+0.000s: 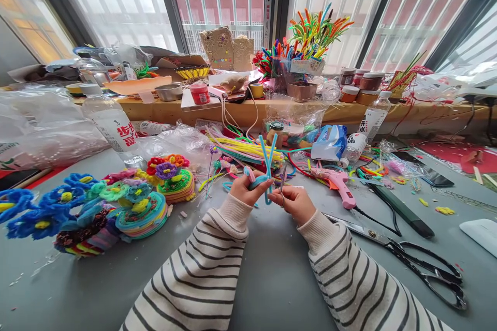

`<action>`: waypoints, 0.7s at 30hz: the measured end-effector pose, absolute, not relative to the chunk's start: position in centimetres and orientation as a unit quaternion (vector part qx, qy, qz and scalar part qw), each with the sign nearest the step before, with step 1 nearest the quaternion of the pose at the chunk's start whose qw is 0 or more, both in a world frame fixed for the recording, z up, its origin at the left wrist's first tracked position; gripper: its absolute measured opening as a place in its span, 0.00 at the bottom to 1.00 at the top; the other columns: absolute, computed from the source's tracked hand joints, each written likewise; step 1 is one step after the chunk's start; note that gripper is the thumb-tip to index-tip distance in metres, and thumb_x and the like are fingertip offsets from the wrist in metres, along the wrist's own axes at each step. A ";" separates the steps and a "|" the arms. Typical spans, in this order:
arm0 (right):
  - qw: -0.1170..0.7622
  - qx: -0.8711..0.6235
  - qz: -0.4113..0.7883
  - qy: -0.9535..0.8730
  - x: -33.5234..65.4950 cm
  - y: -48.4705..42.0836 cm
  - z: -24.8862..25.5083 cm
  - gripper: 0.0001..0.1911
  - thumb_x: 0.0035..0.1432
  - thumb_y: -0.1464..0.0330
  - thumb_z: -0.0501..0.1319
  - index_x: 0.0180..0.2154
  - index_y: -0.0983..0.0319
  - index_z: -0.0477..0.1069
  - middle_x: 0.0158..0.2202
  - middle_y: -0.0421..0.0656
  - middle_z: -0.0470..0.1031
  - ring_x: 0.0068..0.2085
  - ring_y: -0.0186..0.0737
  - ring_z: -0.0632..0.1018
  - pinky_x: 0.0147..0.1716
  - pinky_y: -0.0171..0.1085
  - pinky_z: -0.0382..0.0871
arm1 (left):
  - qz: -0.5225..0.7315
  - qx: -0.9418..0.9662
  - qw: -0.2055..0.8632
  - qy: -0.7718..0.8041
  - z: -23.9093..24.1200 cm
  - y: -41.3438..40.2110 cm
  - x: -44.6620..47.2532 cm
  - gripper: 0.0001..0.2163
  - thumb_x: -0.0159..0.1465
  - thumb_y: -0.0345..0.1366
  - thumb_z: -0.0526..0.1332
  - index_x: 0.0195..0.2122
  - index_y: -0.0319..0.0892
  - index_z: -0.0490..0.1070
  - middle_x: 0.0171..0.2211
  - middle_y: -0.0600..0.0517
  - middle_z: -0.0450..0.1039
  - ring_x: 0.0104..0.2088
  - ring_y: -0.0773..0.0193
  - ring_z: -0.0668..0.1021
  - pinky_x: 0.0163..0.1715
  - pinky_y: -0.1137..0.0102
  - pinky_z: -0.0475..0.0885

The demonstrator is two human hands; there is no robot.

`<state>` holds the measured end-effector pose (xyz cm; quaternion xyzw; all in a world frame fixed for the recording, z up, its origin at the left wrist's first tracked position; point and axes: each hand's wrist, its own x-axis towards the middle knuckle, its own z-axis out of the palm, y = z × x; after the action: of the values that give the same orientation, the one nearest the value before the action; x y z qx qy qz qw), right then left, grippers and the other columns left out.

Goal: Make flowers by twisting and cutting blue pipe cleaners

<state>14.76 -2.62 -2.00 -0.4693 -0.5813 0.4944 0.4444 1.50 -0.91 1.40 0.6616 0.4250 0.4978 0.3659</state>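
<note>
The left hand's point(248, 190) fingers pinch a pair of blue stems point(268, 163), which cross above the grip and splay upward over the middle of the table point(267, 279); the right hand's point(295, 206) fingers grasp small scissors point(283, 178) just beside them, blades pointing up. Whether the blades are parted is too small to tell. For any snip here, I would pinch the blue stems near their crossing so that they cannot roll, set the blades square to one stem, and keep both thumbs clear of the edges. Bent wire probably springs, so a firm grip seems wise. Farther out, a lidded jar point(276, 133) stands behind a loose bundle point(248, 151) of stems; its contents are hard to make out. On the sill point(163, 110), a pot point(281, 71) is packed with coloured stems point(320, 36). Left of it sit a red tub point(200, 95) and a metal bowl point(169, 93), the insides of both hidden. Paint jars point(370, 81) cluster to the right, near a labelled bottle point(376, 118).
</note>
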 end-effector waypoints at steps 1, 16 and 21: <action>0.433 -0.467 0.506 -0.581 14.7 -2.7 -2.0 0.15 0.38 0.58 0.59 0.20 0.65 0.67 0.14 0.33 0.51 0.16 0.24 0.51 0.15 0.30 0.43 | 0.505 0.649 0.375 0.428 1.5 -0.9 1.5 0.09 0.46 0.38 0.59 0.20 0.37 0.65 0.14 0.57 0.60 0.16 0.74 0.62 0.17 0.76 0.60; 0.475 -0.357 0.677 -0.435 14.7 -2.4 -2.2 0.23 0.38 0.48 0.54 0.21 0.63 0.62 0.12 0.31 0.51 0.12 0.22 0.48 0.11 0.27 0.37 | 0.607 0.556 0.365 0.436 1.5 -0.2 0.5 0.08 0.48 0.39 0.58 0.19 0.38 0.67 0.15 0.56 0.65 0.15 0.75 0.63 0.17 0.75 0.61; 0.351 -0.191 0.810 -0.429 14.8 -3.0 -1.2 0.37 0.31 0.38 0.38 0.25 0.63 0.61 0.17 0.35 0.57 0.14 0.23 0.53 0.10 0.27 0.41 | 0.601 0.560 0.345 0.454 1.3 -0.3 0.3 0.11 0.48 0.42 0.57 0.19 0.39 0.68 0.15 0.55 0.67 0.13 0.75 0.61 0.13 0.76 0.58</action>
<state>14.77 -2.97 -1.21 -0.1910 -0.4293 0.8099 0.3512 0.29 -0.26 1.27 0.5599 0.4540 0.6010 0.3453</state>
